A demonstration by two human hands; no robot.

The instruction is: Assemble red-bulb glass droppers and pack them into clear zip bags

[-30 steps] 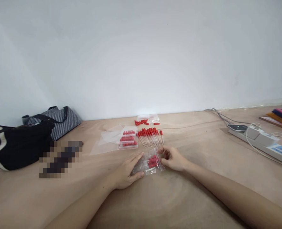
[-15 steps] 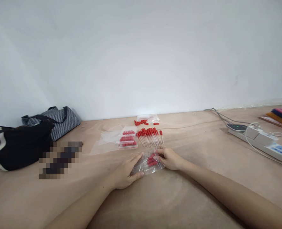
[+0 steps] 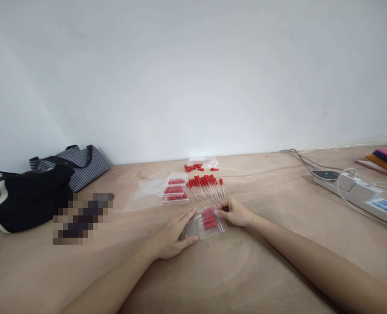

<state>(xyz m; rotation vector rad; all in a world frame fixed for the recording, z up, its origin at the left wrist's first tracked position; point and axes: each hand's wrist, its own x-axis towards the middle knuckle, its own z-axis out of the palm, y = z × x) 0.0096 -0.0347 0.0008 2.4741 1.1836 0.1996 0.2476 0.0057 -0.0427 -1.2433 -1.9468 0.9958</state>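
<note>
A clear zip bag [image 3: 198,229] lies on the table in front of me, with several red-bulbed droppers [image 3: 209,221] inside it. The bulbs point right, towards its red-lined zip strip. My left hand [image 3: 175,235] rests at the bag's left end, thumb and fingers spread on either side and touching it. At the far end of the zip strip, my right hand [image 3: 234,213] has its fingers pinched on the bag's edge. Just beyond lies a row of loose droppers [image 3: 206,185], red bulbs facing away. Left of them, filled zip bags [image 3: 175,192] overlap in a stack.
Flat clear bags [image 3: 141,198] lie left of the stack. Loose red bulbs [image 3: 193,167] sit by another bag [image 3: 202,160] near the wall. Cloth bags [image 3: 26,200] and a pixelated item [image 3: 83,218] are left; a power strip [image 3: 376,203] with cables is right.
My right hand has shifted slightly away along the zip strip, uncovering more of the bag's right edge and the bulbs inside. The left hand stays in place.
</note>
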